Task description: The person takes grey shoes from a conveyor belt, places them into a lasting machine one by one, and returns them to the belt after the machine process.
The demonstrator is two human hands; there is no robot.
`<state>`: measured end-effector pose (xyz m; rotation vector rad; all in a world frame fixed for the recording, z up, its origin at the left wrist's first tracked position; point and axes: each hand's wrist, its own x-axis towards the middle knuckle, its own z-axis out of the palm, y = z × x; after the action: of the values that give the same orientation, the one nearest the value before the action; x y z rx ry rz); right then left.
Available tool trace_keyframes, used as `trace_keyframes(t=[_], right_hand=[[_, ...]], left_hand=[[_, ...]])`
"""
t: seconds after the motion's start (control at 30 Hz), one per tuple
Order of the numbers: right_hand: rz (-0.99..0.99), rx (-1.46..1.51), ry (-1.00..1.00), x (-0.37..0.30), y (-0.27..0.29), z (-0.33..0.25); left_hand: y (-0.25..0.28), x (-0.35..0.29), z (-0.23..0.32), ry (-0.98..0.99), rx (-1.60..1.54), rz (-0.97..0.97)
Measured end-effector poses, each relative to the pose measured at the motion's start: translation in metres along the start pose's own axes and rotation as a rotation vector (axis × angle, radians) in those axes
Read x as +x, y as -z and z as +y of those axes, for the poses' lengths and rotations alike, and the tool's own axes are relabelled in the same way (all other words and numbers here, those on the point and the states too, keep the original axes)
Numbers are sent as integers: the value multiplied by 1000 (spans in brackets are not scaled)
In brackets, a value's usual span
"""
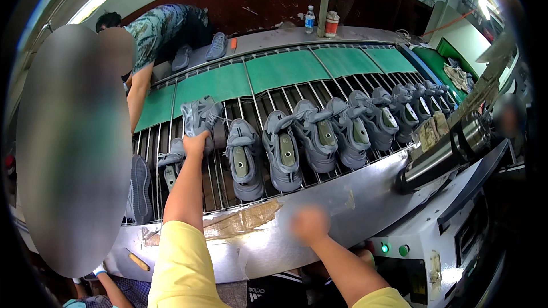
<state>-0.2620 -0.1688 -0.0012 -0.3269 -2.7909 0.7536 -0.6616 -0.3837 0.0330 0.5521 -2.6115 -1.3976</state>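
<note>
My left hand (pixel 196 143) is closed around a grey sneaker (pixel 200 114), held tilted above the rack of metal bars (pixel 214 185). Just left of my wrist, another grey shoe (pixel 171 162) rests low on the bars. To the right, a grey sneaker (pixel 244 159) with an olive insert in its opening stands upright, first of a row of several alike. My right hand (pixel 309 224) hovers over the steel front ledge (pixel 342 194), apart from the shoes; it is blurred, so its fingers cannot be made out.
Green sheeting (pixel 285 71) runs along the rack's far side. A steel thermos (pixel 445 151) lies slanted at the right, above a machine with green buttons (pixel 403 250). A co-worker (pixel 162 31) leans over at the far left. A yellow-handled tool (pixel 138 261) lies near the front edge.
</note>
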Motion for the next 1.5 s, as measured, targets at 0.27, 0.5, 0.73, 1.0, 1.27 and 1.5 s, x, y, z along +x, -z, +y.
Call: trace_keyframes(t=[0.27, 0.5, 0.73, 1.0, 1.27, 1.5], right_hand=[[58, 10, 11, -4, -10, -2], [165, 470, -192, -1, -46, 56], [143, 236, -3, -110, 127, -132], [-346, 2545, 423, -183, 137, -64], [-790, 2771, -603, -334, 180, -53], [-13, 2400, -626, -396, 244, -22]], left_hand=[[107, -73, 3, 232, -882, -457], [202, -273, -33, 226, -1218, -955], [267, -439, -131, 574, -1360, -1138], [243, -483, -127, 496, -1102, -1025], [178, -546, -34, 377, -759, -1456], [95, -621, -2, -60, -822, -1666]])
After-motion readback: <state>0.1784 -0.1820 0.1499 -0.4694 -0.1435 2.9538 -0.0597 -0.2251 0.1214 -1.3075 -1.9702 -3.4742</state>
